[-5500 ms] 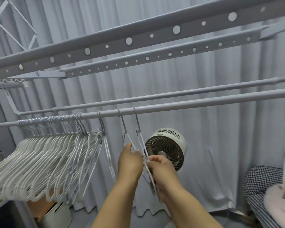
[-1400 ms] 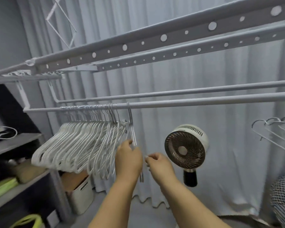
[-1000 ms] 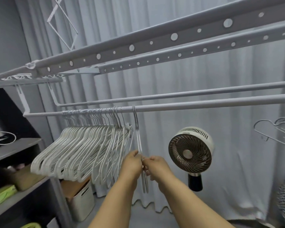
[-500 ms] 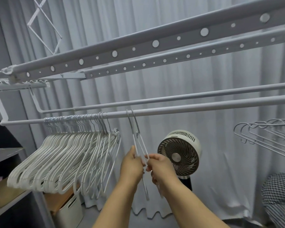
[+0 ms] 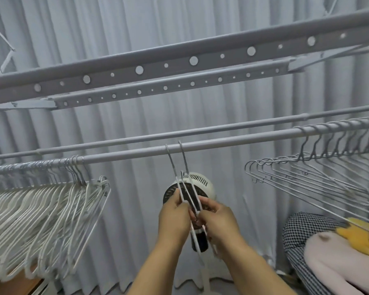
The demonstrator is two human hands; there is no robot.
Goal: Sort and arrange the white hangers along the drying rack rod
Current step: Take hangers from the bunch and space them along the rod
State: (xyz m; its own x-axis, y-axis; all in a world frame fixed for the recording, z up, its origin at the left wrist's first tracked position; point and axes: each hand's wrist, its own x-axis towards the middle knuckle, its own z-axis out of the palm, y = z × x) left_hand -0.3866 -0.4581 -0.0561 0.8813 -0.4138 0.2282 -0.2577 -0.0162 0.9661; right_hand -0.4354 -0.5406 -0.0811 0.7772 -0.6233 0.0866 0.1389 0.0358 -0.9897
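Two white hangers [image 5: 184,184] hang by their hooks from the middle of the grey drying rack rod [image 5: 232,140]. My left hand [image 5: 174,218] and my right hand [image 5: 216,220] are both closed on their thin bodies, just below the rod and in front of the fan. A dense bunch of white hangers [image 5: 41,213] hangs packed at the rod's left end. Several thin grey hangers [image 5: 311,173] hang spread along the right end.
A white fan [image 5: 197,184] on a black stand sits behind my hands against the grey curtain [image 5: 136,28]. Perforated rack bars [image 5: 179,62] cross overhead. A checkered cushion [image 5: 300,233] with pink and yellow cloth lies at lower right.
The view has swung right, bringing the right-hand hangers fully into sight. Both hands stay on the two hangers, which now sit farther from the left bunch with their hooks slightly apart.
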